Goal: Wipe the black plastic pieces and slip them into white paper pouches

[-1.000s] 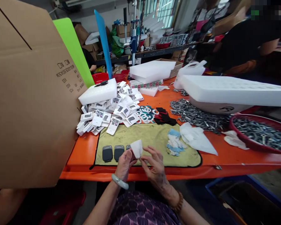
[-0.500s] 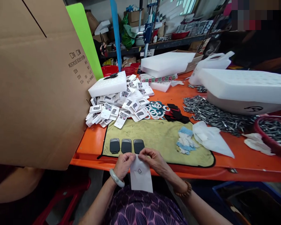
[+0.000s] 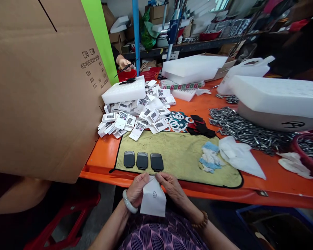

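Observation:
Between my hands, over my lap at the table's front edge, hangs a white translucent bag [image 3: 153, 201] with a small triangular recycling mark. My left hand [image 3: 137, 189] pinches its top edge on the left, and my right hand [image 3: 172, 187] pinches the same edge on the right. Just beyond, three flat black rounded devices lie in a row on a yellow-green cloth [image 3: 182, 152]: a left one [image 3: 129, 159], a middle one [image 3: 142, 160] and a right one [image 3: 157, 162], the closest to my fingers.
A heap of small white boxes [image 3: 135, 118] lies behind the cloth, beside white rings [image 3: 175, 121] and black-and-red pads [image 3: 199, 126]. A large cardboard box [image 3: 41, 93] blocks the left. Metal pieces [image 3: 245, 128] and a blue-white rag [image 3: 210, 156] are right. Another person's hand [image 3: 123, 63] holds a dark tool behind.
My hands and the bag have shifted slightly down, and the bag's top now looks pulled to a narrower spread. Behind the green board, the other person's hand has come further into view.

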`<state>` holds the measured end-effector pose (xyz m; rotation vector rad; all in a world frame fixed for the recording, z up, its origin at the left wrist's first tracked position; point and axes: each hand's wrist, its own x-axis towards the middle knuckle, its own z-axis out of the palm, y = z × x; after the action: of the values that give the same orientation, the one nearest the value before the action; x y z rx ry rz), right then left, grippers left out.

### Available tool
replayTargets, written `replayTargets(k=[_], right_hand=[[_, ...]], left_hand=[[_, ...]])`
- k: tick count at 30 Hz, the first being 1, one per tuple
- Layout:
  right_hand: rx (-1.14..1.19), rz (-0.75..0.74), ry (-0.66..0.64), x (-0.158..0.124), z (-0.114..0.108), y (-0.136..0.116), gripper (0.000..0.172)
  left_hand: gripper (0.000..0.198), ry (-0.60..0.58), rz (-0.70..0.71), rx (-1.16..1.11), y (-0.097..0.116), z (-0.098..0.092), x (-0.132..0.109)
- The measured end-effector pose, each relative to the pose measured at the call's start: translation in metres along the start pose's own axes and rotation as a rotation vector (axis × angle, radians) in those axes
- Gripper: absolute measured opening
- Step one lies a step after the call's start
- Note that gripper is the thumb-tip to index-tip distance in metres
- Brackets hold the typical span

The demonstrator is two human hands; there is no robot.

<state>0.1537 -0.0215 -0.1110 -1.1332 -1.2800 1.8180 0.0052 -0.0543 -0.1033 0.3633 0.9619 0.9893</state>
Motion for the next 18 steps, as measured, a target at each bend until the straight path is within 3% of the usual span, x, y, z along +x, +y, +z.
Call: replayTargets(k=[3,6,9,12,15,18], right_hand=[[0.21,0.095,-0.088,-0.001,0.0,-0.001,0.05],[0.182,0.116,-0.255,0.001,-0.006,-0.001,0.049],[-0.063,0.038,-0.307,0.012,-0.022,-0.003,0.044],[-0.426,-0.154,-0.178,0.033,-0.043,-0.006,0.03],[-0.829,-0.354,-0.077,0.057,-0.059,-0.008,0.046],[-1.108,-0.323,-0.105,0.073,-0.061,-0.012,0.06]], left_hand=[[0.054,-0.028,0.003,0.155,0.004,-0.01,0.001],[0.053,-0.025,0.03,0.298,0.015,-0.02,0.003],[0.044,-0.044,0.11,0.567,0.027,-0.026,0.003],[0.027,-0.033,0.237,0.956,0.034,-0.027,0.003],[0.013,-0.028,0.316,1.183,0.033,-0.026,0.002],[0.01,-0.056,0.358,1.256,0.028,-0.027,0.003]])
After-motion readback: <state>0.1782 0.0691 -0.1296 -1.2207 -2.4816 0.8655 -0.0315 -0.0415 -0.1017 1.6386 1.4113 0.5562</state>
